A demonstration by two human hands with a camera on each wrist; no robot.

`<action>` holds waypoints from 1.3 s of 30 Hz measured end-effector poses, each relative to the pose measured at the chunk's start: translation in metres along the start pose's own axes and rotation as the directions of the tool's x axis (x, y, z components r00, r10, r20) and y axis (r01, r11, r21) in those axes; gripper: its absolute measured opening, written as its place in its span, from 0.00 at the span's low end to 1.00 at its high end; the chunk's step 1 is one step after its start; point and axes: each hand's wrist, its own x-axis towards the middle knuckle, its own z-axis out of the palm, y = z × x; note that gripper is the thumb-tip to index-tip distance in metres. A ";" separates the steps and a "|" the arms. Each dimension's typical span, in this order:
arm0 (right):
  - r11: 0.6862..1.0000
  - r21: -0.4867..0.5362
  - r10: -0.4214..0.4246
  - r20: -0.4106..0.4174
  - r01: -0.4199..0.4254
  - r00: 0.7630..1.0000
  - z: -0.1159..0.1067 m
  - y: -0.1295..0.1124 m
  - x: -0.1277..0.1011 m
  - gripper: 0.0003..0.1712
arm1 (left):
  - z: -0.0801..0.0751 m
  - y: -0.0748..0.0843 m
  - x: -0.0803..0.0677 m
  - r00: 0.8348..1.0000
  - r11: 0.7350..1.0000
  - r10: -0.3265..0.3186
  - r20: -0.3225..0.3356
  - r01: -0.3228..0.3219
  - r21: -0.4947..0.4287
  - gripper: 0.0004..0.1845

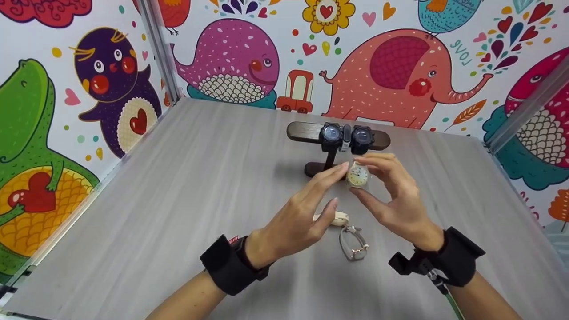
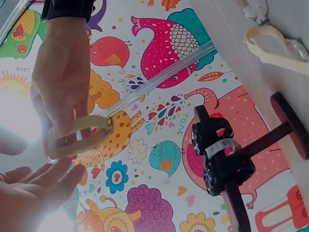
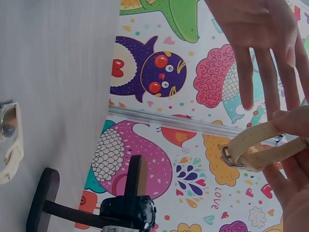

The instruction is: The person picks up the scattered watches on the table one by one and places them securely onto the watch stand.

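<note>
Tabletop (image 1: 178, 200) fills middle of my head view, walls (image 1: 66, 111) closing it at left, top and right. Watch stand (image 1: 338, 144) sits upper centre, near back wall; two watches (image 1: 346, 135) side by side on its crossbar. Just below stand, frame centre, held watch (image 1: 358, 176) raised above tabletop, between left hand (image 1: 302, 213) on its left and right hand (image 1: 395, 195) on its right. Below both hands, lower centre, another watch (image 1: 353, 242) lies flat on tabletop.
</note>
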 end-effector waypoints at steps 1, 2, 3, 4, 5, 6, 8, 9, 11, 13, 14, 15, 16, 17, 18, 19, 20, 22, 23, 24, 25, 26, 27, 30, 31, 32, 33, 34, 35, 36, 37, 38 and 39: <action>1.000 0.019 -0.009 -0.007 0.009 1.000 0.000 -0.001 0.000 0.32 | 0.001 0.000 0.001 1.000 1.000 0.004 -0.014 -0.004 -0.003 0.27; 0.999 0.040 -0.022 -0.015 0.023 1.000 0.000 -0.001 0.000 0.30 | 0.002 -0.001 0.002 1.000 1.000 0.002 -0.029 -0.002 -0.007 0.27; 0.998 0.052 -0.034 -0.020 0.035 0.999 0.000 -0.002 0.000 0.29 | 0.003 -0.001 0.003 0.999 1.000 -0.002 -0.045 0.001 -0.013 0.27; 0.997 0.061 -0.045 -0.023 0.046 0.999 0.001 -0.002 0.000 0.28 | 0.003 -0.002 0.005 0.998 1.000 -0.006 -0.063 0.005 -0.021 0.28; 0.996 0.068 -0.058 -0.024 0.059 0.998 0.001 -0.002 0.000 0.28 | 0.004 -0.003 0.007 0.997 0.999 -0.013 -0.080 0.010 -0.031 0.29; 0.995 0.075 -0.069 -0.023 0.070 0.997 0.001 -0.002 0.000 0.29 | 0.005 -0.004 0.008 0.995 0.999 -0.022 -0.097 0.018 -0.042 0.29; 0.993 0.083 -0.082 -0.017 0.084 0.996 0.002 -0.002 0.000 0.30 | 0.006 -0.005 0.010 0.992 0.995 -0.044 -0.118 0.033 -0.092 0.30; 0.992 0.088 -0.088 -0.014 0.089 0.996 0.003 -0.003 -0.001 0.30 | 0.006 -0.005 0.011 0.991 0.991 -0.056 -0.119 0.041 -0.126 0.30; 0.990 0.107 -0.097 -0.011 0.097 0.995 0.003 -0.002 -0.001 0.30 | 0.008 -0.006 0.013 0.991 0.979 -0.078 -0.109 0.055 -0.195 0.29; 0.987 0.126 -0.102 -0.010 0.103 0.995 0.003 -0.002 -0.002 0.30 | 0.010 -0.007 0.014 0.991 0.964 -0.095 -0.091 0.069 -0.256 0.28; 0.986 0.133 -0.104 -0.009 0.105 0.995 0.003 -0.001 -0.002 0.30 | 0.011 -0.008 0.014 0.991 0.958 -0.102 -0.083 0.075 -0.278 0.27; 0.984 0.140 -0.107 -0.009 0.107 0.994 0.003 -0.001 -0.002 0.29 | 0.012 -0.008 0.014 0.991 0.954 -0.106 -0.078 0.079 -0.288 0.27; 0.985 0.140 -0.105 -0.007 0.105 0.994 0.002 -0.001 -0.002 0.29 | 0.013 -0.009 0.014 0.991 0.952 -0.109 -0.076 0.082 -0.295 0.26; 0.986 0.136 -0.101 -0.004 0.101 0.995 0.002 0.000 -0.003 0.29 | 0.014 -0.009 0.014 0.991 0.951 -0.113 -0.076 0.086 -0.299 0.26; 0.987 0.132 -0.097 -0.001 0.097 0.995 0.002 0.000 -0.003 0.29 | 0.015 -0.010 0.014 0.990 0.949 -0.118 -0.076 0.090 -0.302 0.26; 0.988 0.126 -0.092 0.003 0.091 0.996 0.001 0.000 -0.003 0.29 | 0.016 -0.010 0.013 0.990 0.949 -0.122 -0.078 0.093 -0.302 0.26; 0.989 0.118 -0.086 0.007 0.085 0.996 0.001 0.001 -0.004 0.29 | 0.017 -0.011 0.013 0.989 0.948 -0.126 -0.080 0.096 -0.302 0.26; 0.992 0.101 -0.075 0.017 0.073 0.997 -0.001 0.002 -0.005 0.29 | 0.019 -0.012 0.013 0.987 0.947 -0.135 -0.082 0.104 -0.304 0.26; 0.994 0.091 -0.062 0.024 0.059 0.998 -0.002 0.003 -0.005 0.29 | 0.020 -0.013 0.013 0.987 0.950 -0.141 -0.082 0.112 -0.292 0.26; 0.996 0.080 -0.045 0.033 0.042 0.998 -0.003 0.004 -0.006 0.28 | 0.020 -0.014 0.013 0.986 0.955 -0.146 -0.082 0.119 -0.271 0.26; 0.998 0.064 -0.031 0.041 0.029 0.999 -0.004 0.006 -0.005 0.27 | 0.020 -0.017 0.013 0.986 0.961 -0.149 -0.080 0.125 -0.246 0.26; 0.999 0.047 -0.018 0.045 0.016 0.999 -0.006 0.009 -0.005 0.28 | 0.020 -0.020 0.014 0.986 0.968 -0.150 -0.078 0.131 -0.213 0.27; 1.000 0.026 -0.002 0.050 0.001 0.999 -0.008 0.013 -0.005 0.29 | 0.019 -0.025 0.015 0.985 0.974 -0.158 -0.070 0.144 -0.176 0.27; 0.996 -0.066 0.062 0.053 -0.059 0.997 -0.017 0.028 -0.007 0.35 | 0.014 -0.045 0.021 0.975 0.974 -0.222 -0.030 0.221 -0.044 0.30; 0.993 -0.094 0.077 0.047 -0.073 0.996 -0.021 0.035 -0.008 0.36 | 0.011 -0.052 0.023 0.964 0.964 -0.265 -0.012 0.265 -0.013 0.30; 0.989 -0.119 0.098 0.042 -0.093 0.994 -0.025 0.042 -0.010 0.35 | 0.008 -0.060 0.026 0.949 0.949 -0.314 0.002 0.314 0.018 0.31; 0.982 -0.144 0.127 0.037 -0.121 0.991 -0.030 0.050 -0.011 0.35 | 0.004 -0.068 0.029 0.931 0.931 -0.364 0.017 0.363 0.048 0.32; 0.974 -0.168 0.156 0.030 -0.149 0.987 -0.036 0.058 -0.013 0.34 | 0.000 -0.074 0.031 0.911 0.909 -0.412 0.029 0.409 0.077 0.33; 0.966 -0.186 0.187 0.019 -0.181 0.982 -0.041 0.066 -0.014 0.33 | -0.003 -0.080 0.034 0.891 0.889 -0.452 0.038 0.446 0.106 0.33; 0.955 -0.206 0.221 0.008 -0.215 0.975 -0.046 0.074 -0.016 0.32 | -0.007 -0.086 0.037 0.875 0.870 -0.482 0.044 0.472 0.139 0.33; 0.941 -0.222 0.259 -0.008 -0.254 0.966 -0.052 0.082 -0.018 0.32 | -0.009 -0.091 0.040 0.862 0.855 -0.504 0.051 0.490 0.171 0.33; 0.926 -0.238 0.297 -0.027 -0.295 0.955 -0.057 0.089 -0.020 0.32 | -0.011 -0.097 0.043 0.857 0.846 -0.513 0.059 0.492 0.207 0.33; 0.907 -0.254 0.335 -0.045 -0.335 0.941 -0.062 0.095 -0.023 0.32 | -0.012 -0.101 0.046 0.854 0.840 -0.514 0.074 0.484 0.246 0.33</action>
